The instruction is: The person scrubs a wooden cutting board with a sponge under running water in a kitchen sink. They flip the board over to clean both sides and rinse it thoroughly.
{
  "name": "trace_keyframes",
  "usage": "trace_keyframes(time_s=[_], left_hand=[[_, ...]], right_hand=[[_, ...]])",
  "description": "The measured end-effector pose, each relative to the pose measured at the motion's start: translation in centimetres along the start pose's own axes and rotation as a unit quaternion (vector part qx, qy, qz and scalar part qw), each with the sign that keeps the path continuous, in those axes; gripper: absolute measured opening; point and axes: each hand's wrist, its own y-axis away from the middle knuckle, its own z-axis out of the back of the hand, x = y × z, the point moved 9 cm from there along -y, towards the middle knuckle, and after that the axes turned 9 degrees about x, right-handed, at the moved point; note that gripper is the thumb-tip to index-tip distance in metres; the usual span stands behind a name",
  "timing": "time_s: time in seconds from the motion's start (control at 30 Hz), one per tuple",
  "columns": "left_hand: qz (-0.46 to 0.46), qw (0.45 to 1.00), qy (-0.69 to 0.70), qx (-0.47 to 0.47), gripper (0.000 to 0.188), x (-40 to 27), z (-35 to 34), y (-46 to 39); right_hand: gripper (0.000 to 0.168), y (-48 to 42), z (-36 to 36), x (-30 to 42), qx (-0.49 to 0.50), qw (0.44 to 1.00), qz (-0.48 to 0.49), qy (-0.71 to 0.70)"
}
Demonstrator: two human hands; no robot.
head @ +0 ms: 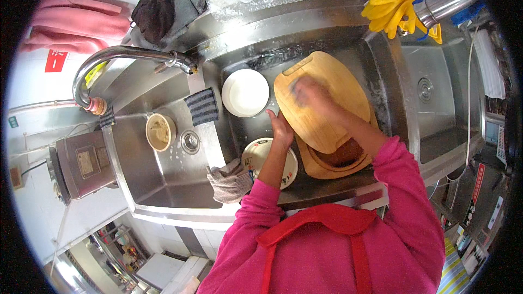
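My left hand (282, 128) is at the left edge of a pale wooden board (347, 77) with a slot handle, holding it tilted over the middle sink basin. The thumb points up apart from the board; the other fingers are partly hidden at its edge. Blurred by motion, my right hand (316, 96) presses a dark grey scrubbing cloth or pad (297, 94) on the board's face. Partly covered underneath lies a wooden tray (316, 167) with a dark brown inside. A white bowl (245, 93) and a round white lid or dish with printed marks (291, 167) sit to the left.
The left basin holds a beige bowl (160, 132) beside the drain (190, 142). A striped cloth (202, 107) and a grey glove or cloth (229, 181) drape over the divider. A curved faucet (135, 52) reaches in. Yellow rubber gloves (392, 6) hang near the right basin (433, 126).
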Motion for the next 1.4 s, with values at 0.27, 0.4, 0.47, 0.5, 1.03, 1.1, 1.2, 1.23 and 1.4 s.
trace_keyframes(time_s=[0.27, 0.4, 0.47, 0.5, 1.03, 1.1, 1.2, 1.23, 1.4], left_hand=[[-0.008, 0.984, -0.174, -0.045, 0.058, -1.1, -1.9, 0.3], [-0.005, 0.983, -0.176, -0.046, 0.062, -0.9, -0.5, 0.3], [-0.005, 0.983, -0.175, -0.061, 0.062, -0.9, -0.5, 0.8], [-0.002, 0.982, -0.179, -0.06, 0.06, -0.8, -1.0, 0.9], [-0.03, 0.985, -0.144, -0.094, 0.054, -1.3, -0.4, 1.2], [-0.031, 0.983, -0.146, -0.103, 0.054, -1.6, -1.0, 1.4], [-0.037, 0.983, -0.153, -0.094, 0.054, -1.7, -0.9, 1.2], [-0.048, 0.983, -0.151, -0.092, 0.055, -1.9, 0.0, 1.1], [-0.034, 0.979, -0.17, -0.105, 0.055, -1.8, -0.6, 1.3]], right_hand=[[0.036, 3.0, 8.0, -7.3, -0.316, 0.908, -0.163, 0.222], [0.046, -0.1, 0.4, 3.3, -0.023, 0.995, 0.08, 0.047], [0.043, -1.3, 1.0, 2.2, -0.036, 0.993, 0.066, 0.096], [0.041, -2.1, 2.8, 0.3, -0.102, 0.983, 0.045, 0.146], [0.034, 9.3, 10.8, -5.0, -0.24, 0.947, -0.171, 0.124], [0.034, 11.2, 9.9, -4.1, -0.16, 0.961, -0.21, 0.08], [0.037, 13.1, 3.8, -0.1, 0.06, 0.978, -0.11, 0.169], [0.038, 13.5, 3.2, 2.6, 0.101, 0.979, -0.098, 0.144], [0.042, 16.1, 9.9, -3.8, -0.122, 0.952, -0.27, 0.081]])
